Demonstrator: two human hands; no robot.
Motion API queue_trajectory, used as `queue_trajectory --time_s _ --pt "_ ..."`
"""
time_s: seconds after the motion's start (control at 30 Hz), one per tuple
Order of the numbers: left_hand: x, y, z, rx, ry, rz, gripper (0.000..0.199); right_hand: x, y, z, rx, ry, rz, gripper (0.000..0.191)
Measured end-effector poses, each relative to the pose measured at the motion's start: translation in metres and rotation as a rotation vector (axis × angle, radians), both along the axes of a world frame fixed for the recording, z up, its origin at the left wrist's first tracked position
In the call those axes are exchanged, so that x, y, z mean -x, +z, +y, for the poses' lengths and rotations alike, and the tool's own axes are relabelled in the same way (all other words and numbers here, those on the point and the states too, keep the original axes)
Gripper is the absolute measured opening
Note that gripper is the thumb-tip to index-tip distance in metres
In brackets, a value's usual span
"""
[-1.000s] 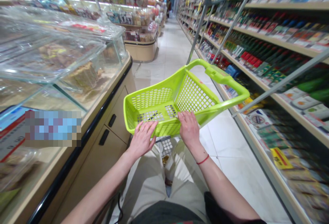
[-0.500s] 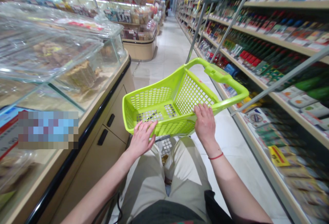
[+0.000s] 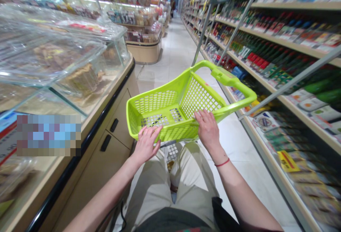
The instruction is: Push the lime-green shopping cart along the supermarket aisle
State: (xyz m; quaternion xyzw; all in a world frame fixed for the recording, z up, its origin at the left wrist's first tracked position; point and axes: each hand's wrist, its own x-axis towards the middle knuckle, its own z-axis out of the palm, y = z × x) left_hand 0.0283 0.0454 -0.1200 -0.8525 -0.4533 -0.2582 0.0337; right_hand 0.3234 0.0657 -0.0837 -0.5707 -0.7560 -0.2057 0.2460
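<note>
A lime-green plastic shopping basket [image 3: 170, 113] with a mesh base and sides sits in front of me, tilted slightly, and nothing shows inside it. My left hand [image 3: 147, 145] curls over its near rim at the left. My right hand [image 3: 208, 129] grips the same rim further right, with a red string on that wrist. A lime handle [image 3: 231, 77] runs along the far right side of the basket. Grey metal poles [image 3: 205, 33] rise from the basket toward the upper right. Below the basket are my beige trousers [image 3: 157, 185].
A glass display counter [image 3: 66, 61] with wrapped food lines the left side, above beige cabinet doors [image 3: 117, 134]. Packed shelves [image 3: 293, 29] line the right side. A tiled aisle floor [image 3: 170, 50] runs ahead between them, with a distant person [image 3: 173, 6].
My right hand has shifted to the right along the near rim since a second ago. The left hand stays in place, and the view has drifted slightly.
</note>
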Motion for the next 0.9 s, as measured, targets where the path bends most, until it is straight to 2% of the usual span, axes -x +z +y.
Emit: queue_trajectory --time_s 0.1,0.2,0.33,0.47,0.6,0.77,0.9 --pt "0.0 0.0 0.0 -0.005 0.001 0.0 0.055 -0.015 0.005 0.004 -0.027 -0.038 0.038 0.047" --pt "-0.001 0.0 0.0 -0.008 0.001 -0.002 0.055 -0.018 0.004 0.006 -0.053 -0.059 0.068 0.048" --pt "-0.001 0.0 0.0 -0.004 0.002 -0.008 0.057 0.0 -0.006 0.005 -0.086 -0.068 0.09 0.047" --pt "-0.001 0.001 -0.001 0.005 0.006 -0.016 0.059 0.026 -0.016 0.001 -0.046 -0.042 0.095 0.048" --pt "-0.001 0.002 -0.001 0.007 0.007 -0.018 0.059 0.035 -0.017 -0.001 -0.01 0.0 0.046 0.053" --pt "0.0 0.001 -0.001 0.002 0.002 -0.015 0.057 0.014 -0.005 0.001 0.005 0.053 -0.005 0.049" --pt "0.0 0.001 0.0 -0.003 -0.003 -0.016 0.055 -0.01 0.005 0.005 -0.054 -0.013 0.01 0.042"
